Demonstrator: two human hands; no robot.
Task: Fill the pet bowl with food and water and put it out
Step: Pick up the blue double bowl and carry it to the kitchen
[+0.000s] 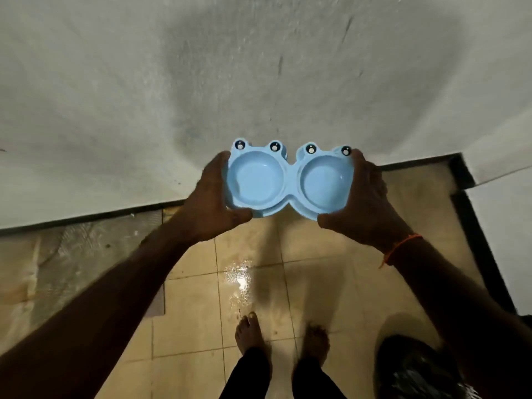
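Blue pet bowl (290, 182) up in air, near wall (144, 82), above tile floor (316, 283). Both cups look empty. You seem at start: no food, no water yet. Next, carry it level to food and tap. Left hand (213, 200) wraps left end, right hand (365, 200) wraps right end, arms stretched forward.

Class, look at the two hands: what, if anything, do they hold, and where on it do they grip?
Both hold the blue double pet bowl: left hand on its left end, right hand on its right end, thumbs on the near rim.
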